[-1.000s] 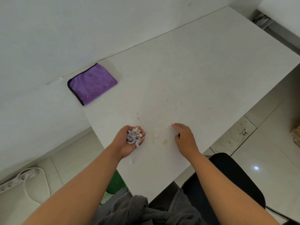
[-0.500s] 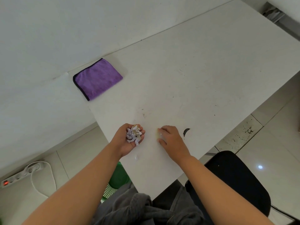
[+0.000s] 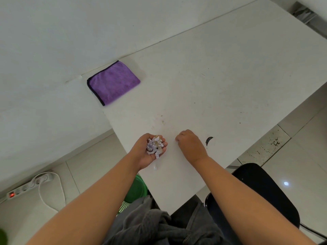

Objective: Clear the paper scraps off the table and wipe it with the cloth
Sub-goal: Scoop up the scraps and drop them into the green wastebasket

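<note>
Now your left hand (image 3: 149, 152) cups one wad of crumpled pale scraps (image 3: 155, 145); your right hand (image 3: 191, 147) is curled, contents unseen; one purple cloth (image 3: 114, 83) lies folded.

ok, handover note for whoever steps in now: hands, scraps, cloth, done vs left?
Left hand: cupped palm-up, holds the paper scraps in a wad.
Right hand: fingers curled on the table; whether it pinches a scrap is hidden.
Purple cloth: folded, untouched at the table's far left corner.
Done: most scraps gathered.
Left: dump the wad, wipe; a dark mark remains.
</note>
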